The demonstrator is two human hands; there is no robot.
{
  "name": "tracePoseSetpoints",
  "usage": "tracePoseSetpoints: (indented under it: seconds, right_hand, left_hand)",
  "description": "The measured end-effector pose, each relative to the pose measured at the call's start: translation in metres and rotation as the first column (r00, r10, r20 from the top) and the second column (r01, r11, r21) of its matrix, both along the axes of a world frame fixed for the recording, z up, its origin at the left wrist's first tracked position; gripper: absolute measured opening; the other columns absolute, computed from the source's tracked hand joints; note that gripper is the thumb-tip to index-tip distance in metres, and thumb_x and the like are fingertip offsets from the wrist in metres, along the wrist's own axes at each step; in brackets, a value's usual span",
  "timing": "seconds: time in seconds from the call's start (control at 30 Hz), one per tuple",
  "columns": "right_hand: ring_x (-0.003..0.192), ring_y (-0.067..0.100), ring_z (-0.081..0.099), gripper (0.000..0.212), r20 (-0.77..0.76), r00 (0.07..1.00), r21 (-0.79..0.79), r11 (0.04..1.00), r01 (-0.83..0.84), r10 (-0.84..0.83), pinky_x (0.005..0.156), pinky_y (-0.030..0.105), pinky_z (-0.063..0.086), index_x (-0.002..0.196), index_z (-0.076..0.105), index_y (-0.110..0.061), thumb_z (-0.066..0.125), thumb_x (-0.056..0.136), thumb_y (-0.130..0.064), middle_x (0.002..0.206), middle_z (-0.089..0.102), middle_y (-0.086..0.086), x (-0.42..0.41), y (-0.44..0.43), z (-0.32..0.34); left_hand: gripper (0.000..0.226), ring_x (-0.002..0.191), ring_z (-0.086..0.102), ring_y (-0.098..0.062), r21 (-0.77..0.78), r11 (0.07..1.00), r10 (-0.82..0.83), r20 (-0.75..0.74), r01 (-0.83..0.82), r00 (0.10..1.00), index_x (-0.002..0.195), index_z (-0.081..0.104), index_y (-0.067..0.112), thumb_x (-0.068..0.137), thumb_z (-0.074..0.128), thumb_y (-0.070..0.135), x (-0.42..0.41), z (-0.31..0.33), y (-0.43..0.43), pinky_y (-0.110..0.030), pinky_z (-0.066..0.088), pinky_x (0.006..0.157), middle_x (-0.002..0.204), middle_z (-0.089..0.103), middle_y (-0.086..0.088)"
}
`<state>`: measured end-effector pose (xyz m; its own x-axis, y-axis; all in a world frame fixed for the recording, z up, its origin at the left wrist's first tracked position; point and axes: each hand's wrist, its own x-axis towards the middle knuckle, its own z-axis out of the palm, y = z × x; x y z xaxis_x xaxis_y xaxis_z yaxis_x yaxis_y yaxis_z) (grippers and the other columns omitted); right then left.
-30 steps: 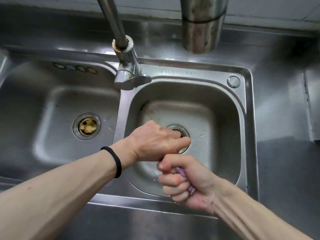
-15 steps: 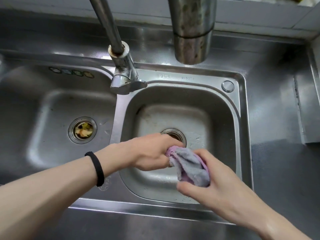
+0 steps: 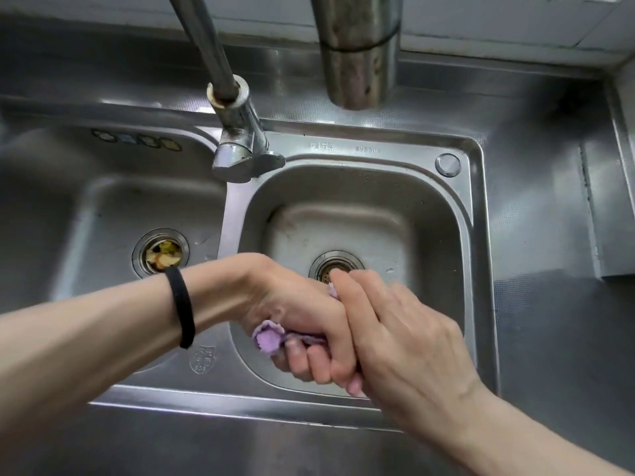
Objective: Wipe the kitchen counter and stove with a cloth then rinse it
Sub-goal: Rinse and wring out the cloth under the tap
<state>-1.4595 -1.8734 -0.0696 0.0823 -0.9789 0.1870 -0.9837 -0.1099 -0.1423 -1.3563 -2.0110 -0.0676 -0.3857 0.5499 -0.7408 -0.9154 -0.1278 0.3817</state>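
Observation:
The purple cloth is bunched into a tight roll over the right sink basin. My left hand, with a black band on the wrist, grips the roll with its fingers curled under it. One cloth end sticks out at the left of this fist. My right hand wraps over the roll's other end, against the left knuckles, and hides most of the cloth. The faucet stands behind the divider, and no water is seen running.
The left basin has food scraps in its drain strainer. A thick metal pipe hangs above the sink's back edge. Steel counter extends to the right, with a raised ledge at the far right.
Half a second ago the cloth lay loose and partly opened between my hands. Now both hands have closed together on it and it is squeezed into a tight roll.

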Motion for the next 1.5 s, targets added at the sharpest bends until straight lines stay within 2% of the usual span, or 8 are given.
tracePoseSetpoints:
  seconds: [0.1,0.2,0.33,0.43,0.67,0.8,1.0,1.5]
  right_hand:
    - [0.040,0.026,0.058,0.022,-0.058,0.998,0.130,0.990,0.047,-0.040,0.034,0.024,0.028,0.079,0.069,-0.016,0.069,0.086,-0.037,0.063,0.060,-0.001,-0.008,-0.013,-0.008]
    - [0.049,0.031,0.066,0.034,-0.131,0.989,0.446,0.887,0.122,-0.071,0.043,0.027,0.036,0.078,0.064,-0.020,0.085,0.065,-0.044,0.064,0.067,0.002,-0.010,-0.029,-0.007]
    - [0.069,0.035,0.054,0.019,0.026,0.962,0.628,0.754,0.194,-0.270,0.058,0.034,0.031,0.077,0.046,-0.024,0.058,0.078,-0.039,0.083,0.069,0.001,-0.009,-0.033,-0.014]
    - [0.054,0.020,0.042,0.005,0.332,0.808,0.760,0.645,0.076,-0.487,0.048,0.027,0.031,0.066,0.053,-0.034,0.057,0.068,-0.034,0.054,0.054,-0.006,-0.006,-0.033,-0.006]
    - [0.036,0.013,0.020,0.035,0.459,0.109,0.864,0.414,-0.287,-0.882,0.042,0.015,0.016,0.047,0.048,-0.025,0.061,0.077,-0.013,0.043,0.034,-0.004,0.012,-0.026,0.012]
    - [0.038,0.011,0.016,0.037,0.447,0.072,0.850,0.398,-0.344,-0.892,0.042,0.016,0.013,0.047,0.038,-0.023,0.062,0.075,-0.018,0.044,0.031,-0.006,0.006,-0.031,0.014]
    - [0.041,0.012,0.012,0.042,0.436,-0.013,0.847,0.415,-0.334,-0.900,0.040,0.021,0.012,0.049,0.035,-0.024,0.069,0.073,-0.025,0.049,0.023,-0.007,-0.012,-0.034,0.022]
    - [0.035,0.013,0.009,0.051,0.376,-0.388,0.853,0.478,-0.210,-0.842,0.042,0.014,0.009,0.039,0.025,-0.025,0.053,0.080,-0.013,0.042,0.017,-0.004,0.016,-0.046,0.022]
  left_hand:
    - [0.029,0.034,0.025,-0.005,-0.291,0.955,-0.080,-0.057,0.060,0.995,0.070,0.056,0.019,0.093,0.053,0.001,-0.004,0.002,-0.002,-0.008,0.021,0.035,0.046,0.031,0.009]
    - [0.042,0.035,0.032,-0.011,-0.587,0.810,-0.090,-0.134,-0.006,0.987,0.055,0.044,0.020,0.091,0.060,0.004,-0.006,-0.004,0.005,-0.014,0.029,0.041,0.050,0.043,0.003]
    - [0.027,0.051,0.035,-0.017,-0.977,0.213,-0.592,-0.120,0.011,0.797,0.071,0.033,0.022,0.090,0.052,0.022,0.001,-0.016,0.008,-0.032,0.035,0.056,0.067,0.048,-0.002]
    - [0.021,0.050,0.033,-0.028,-0.985,0.034,-0.754,-0.136,-0.169,0.642,0.089,0.032,0.025,0.092,0.052,0.029,0.007,-0.022,0.002,-0.032,0.023,0.049,0.077,0.053,0.003]
    - [0.022,0.069,0.066,-0.034,-0.917,0.096,-0.911,-0.237,-0.387,0.338,0.111,0.022,0.027,0.094,0.034,0.033,0.011,-0.022,-0.017,-0.028,0.024,0.046,0.086,0.069,0.001]
    - [0.028,0.054,0.060,-0.032,-0.791,0.129,-0.921,-0.320,-0.599,0.224,0.106,0.032,0.021,0.095,0.058,0.017,0.010,-0.023,-0.026,-0.032,0.045,0.039,0.069,0.060,-0.002]
    - [0.016,0.058,0.060,-0.025,-0.759,0.016,-0.862,-0.341,-0.651,0.376,0.104,0.073,0.019,0.094,0.060,0.016,0.000,-0.020,-0.022,-0.027,0.035,0.035,0.069,0.058,-0.001]
    - [0.018,0.067,0.056,-0.035,-0.933,-0.169,-0.809,-0.053,-0.319,0.586,0.117,0.037,0.029,0.101,0.029,0.025,-0.017,-0.018,-0.027,-0.027,0.015,0.048,0.079,0.057,0.002]
